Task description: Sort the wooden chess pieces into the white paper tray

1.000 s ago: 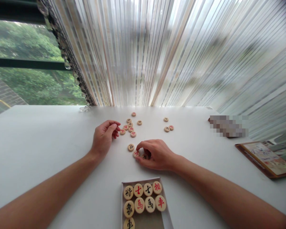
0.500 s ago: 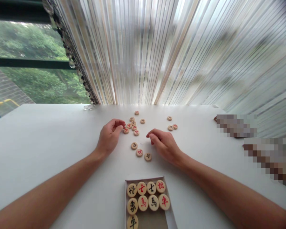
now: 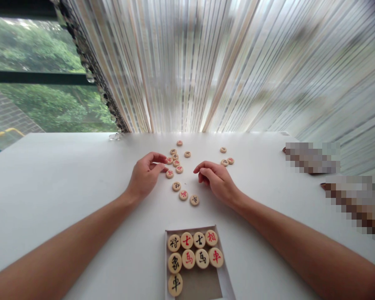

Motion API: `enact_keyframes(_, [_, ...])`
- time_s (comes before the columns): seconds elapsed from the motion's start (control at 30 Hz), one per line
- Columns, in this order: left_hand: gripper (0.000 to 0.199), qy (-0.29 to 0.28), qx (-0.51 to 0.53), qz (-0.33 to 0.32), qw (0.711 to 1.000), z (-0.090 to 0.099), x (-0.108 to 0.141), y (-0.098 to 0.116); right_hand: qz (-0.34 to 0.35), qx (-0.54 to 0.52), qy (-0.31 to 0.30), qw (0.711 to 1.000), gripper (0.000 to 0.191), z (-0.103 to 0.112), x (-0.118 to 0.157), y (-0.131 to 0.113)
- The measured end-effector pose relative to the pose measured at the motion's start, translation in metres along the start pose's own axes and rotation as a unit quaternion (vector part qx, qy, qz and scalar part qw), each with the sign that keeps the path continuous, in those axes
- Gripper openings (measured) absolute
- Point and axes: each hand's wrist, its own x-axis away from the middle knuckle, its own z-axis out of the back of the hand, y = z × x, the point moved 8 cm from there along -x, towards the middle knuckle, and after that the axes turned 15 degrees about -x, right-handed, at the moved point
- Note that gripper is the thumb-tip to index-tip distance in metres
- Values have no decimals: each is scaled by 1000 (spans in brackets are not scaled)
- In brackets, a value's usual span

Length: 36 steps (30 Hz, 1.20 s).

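My left hand [image 3: 146, 173] rests on the table beside a loose group of round wooden xiangqi pieces. Its thumb and forefinger are apart: the thumb tip is at a red-marked piece [image 3: 169, 173], the forefinger by another red piece [image 3: 169, 160]. Whether the fingertips touch them is hard to tell. My right hand [image 3: 217, 179] hovers or rests right of the group, fingers loosely curled, with no piece visible in it. Between the hands and nearer me lie a black-marked piece [image 3: 176, 186], a red one [image 3: 183, 195] and another black one [image 3: 194, 200].
An open shallow box [image 3: 226, 266] near me holds rows of larger-looking pieces, with bare bottom at front right. More pieces, including a black-marked one [image 3: 224, 162], lie at the back right. Blurred brown-edged objects [image 3: 312, 160] are at far right. A string curtain [image 3: 187, 83] hangs behind the table.
The red-marked piece at my left thumb has slid toward me and slightly right, away from the group. My left thumb and forefinger have spread. The view has tilted slightly down.
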Motion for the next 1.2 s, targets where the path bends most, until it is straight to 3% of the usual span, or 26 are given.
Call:
enact_keyframes(0.27, [18,-32,34,9,999,-5,3,4,93,149,-104,979,20,-24,12,-25])
enact_keyframes(0.63, [17,-38,28,11,999,-5,4,6,121,175,-134,968,18,-32,16,-27])
enact_keyframes(0.83, [18,-46,40,18,998,-6,5,5,170,219,-169,946,43,-41,22,-36])
enact_keyframes(0.93, [17,-48,58,17,997,-7,5,7,148,273,-210,927,56,-48,24,-31])
enact_keyframes(1.07, [17,-48,59,16,997,-6,5,8,119,315,-236,912,58,-52,25,-24])
enact_keyframes(1.2, [17,-48,47,14,998,-6,4,8,138,304,-233,913,52,-52,26,-27])
